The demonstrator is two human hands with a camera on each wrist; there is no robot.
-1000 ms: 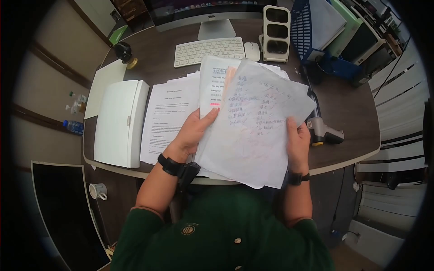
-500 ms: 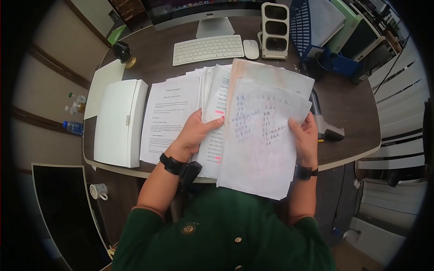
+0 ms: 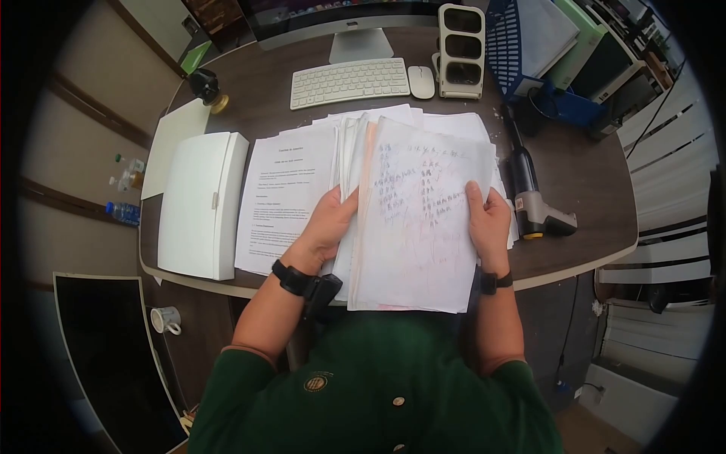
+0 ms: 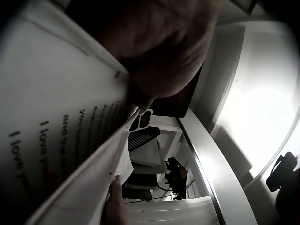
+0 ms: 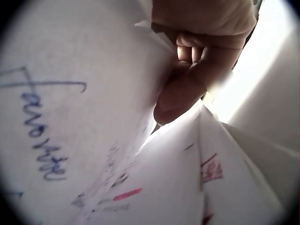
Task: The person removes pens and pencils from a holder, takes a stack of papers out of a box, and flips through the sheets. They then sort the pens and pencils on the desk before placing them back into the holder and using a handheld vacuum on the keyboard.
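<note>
In the head view both hands hold a stack of loose paper sheets (image 3: 423, 250) over the desk's front edge. Blue handwriting covers the top sheet, and an orange-edged sheet shows along the stack's left side. My left hand (image 3: 327, 227) grips the left edge, its thumb over the paper. The right hand (image 3: 490, 227) pinches the right edge, thumb on top. Printed lines in English fill a sheet (image 4: 61, 122) close in the left wrist view. In the right wrist view, a thumb (image 5: 180, 101) lies along sheets with blue writing and red marks.
More papers (image 3: 283, 197) lie left of the stack, beside a white file box (image 3: 197, 208). Behind are a keyboard (image 3: 348, 83), a mouse (image 3: 421, 82) and a beige three-slot holder (image 3: 461, 53). A grey-black handheld device (image 3: 529, 189) lies at right, near a blue file rack (image 3: 504, 49).
The fanned, tilted sheets have come together into a straighter stack. The right hand moved out to the right with some sheets, then back left towards the left hand.
</note>
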